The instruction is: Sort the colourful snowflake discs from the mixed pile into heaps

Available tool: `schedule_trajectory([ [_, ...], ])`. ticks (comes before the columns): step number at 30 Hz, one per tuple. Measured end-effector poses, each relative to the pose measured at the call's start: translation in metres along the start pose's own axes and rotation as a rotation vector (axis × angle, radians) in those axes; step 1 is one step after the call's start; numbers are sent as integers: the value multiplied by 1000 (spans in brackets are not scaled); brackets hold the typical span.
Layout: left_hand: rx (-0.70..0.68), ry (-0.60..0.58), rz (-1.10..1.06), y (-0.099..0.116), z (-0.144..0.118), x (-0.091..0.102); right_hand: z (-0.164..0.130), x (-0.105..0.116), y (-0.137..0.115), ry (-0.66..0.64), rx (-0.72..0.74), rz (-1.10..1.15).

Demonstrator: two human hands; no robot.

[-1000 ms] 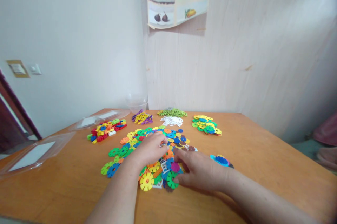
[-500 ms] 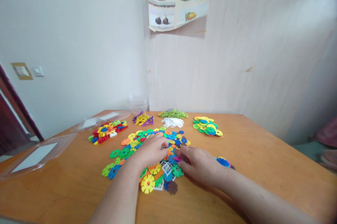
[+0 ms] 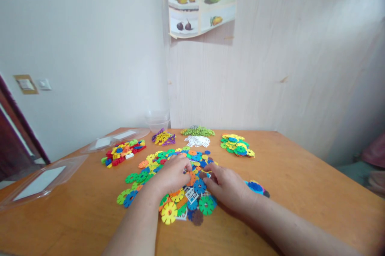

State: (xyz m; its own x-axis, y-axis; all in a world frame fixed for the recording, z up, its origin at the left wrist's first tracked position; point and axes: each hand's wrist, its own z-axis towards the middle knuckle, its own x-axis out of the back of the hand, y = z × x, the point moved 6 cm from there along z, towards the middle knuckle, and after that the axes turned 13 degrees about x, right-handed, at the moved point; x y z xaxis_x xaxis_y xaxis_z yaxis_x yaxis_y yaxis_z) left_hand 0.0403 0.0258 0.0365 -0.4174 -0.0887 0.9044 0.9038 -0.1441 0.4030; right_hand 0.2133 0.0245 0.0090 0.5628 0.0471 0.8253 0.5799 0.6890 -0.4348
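A spread pile of notched plastic flower discs (image 3: 199, 186) in many colours lies on the table. My left hand (image 3: 174, 171) rests over the middle of the pile, fingers curled and thumb near the index finger; whatever is in them is hidden. At the pile's right side, my right hand (image 3: 230, 186) is bent with thumb and index finger around a small spot. A brown disc (image 3: 202, 175) shows at those fingertips, though I cannot tell if it is gripped. Just below are a white lattice piece (image 3: 191, 195) and a green disc (image 3: 206, 205).
On the wooden table (image 3: 300, 184) are sorted heaps: building bricks (image 3: 123, 152), purple and yellow pieces (image 3: 164, 137), green pieces (image 3: 197, 130), white pieces (image 3: 197, 141), yellow-green discs (image 3: 237, 145). Blue discs (image 3: 255, 186) sit by my right wrist. A clear bowl (image 3: 158, 120) and plastic lids (image 3: 45, 180) stand left.
The pink piece at my right fingertips has gone from view, and a brown disc shows there instead. My right hand has shifted slightly up; a blue disc and the green disc are more exposed.
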Motion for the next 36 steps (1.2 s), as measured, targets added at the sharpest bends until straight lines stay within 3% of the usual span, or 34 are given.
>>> schedule_trajectory([
  [4,-1,30,-110,6,1,7,2,1,-1,82,20,52],
  [9,41,-30,-304,15,1,12,5,-1,3,163,25,205],
  [15,137,-28,-466,9,6,7,10,-11,18,193,-64,472],
  [25,99,-82,-557,28,2,6,17,-9,20,205,-167,887],
  [29,90,-15,-565,25,3,8,19,16,56,404,-258,872],
  [33,84,-8,-533,22,4,6,8,49,120,671,-416,811],
  [36,90,-3,-515,23,4,7,-6,59,162,802,-572,835],
])
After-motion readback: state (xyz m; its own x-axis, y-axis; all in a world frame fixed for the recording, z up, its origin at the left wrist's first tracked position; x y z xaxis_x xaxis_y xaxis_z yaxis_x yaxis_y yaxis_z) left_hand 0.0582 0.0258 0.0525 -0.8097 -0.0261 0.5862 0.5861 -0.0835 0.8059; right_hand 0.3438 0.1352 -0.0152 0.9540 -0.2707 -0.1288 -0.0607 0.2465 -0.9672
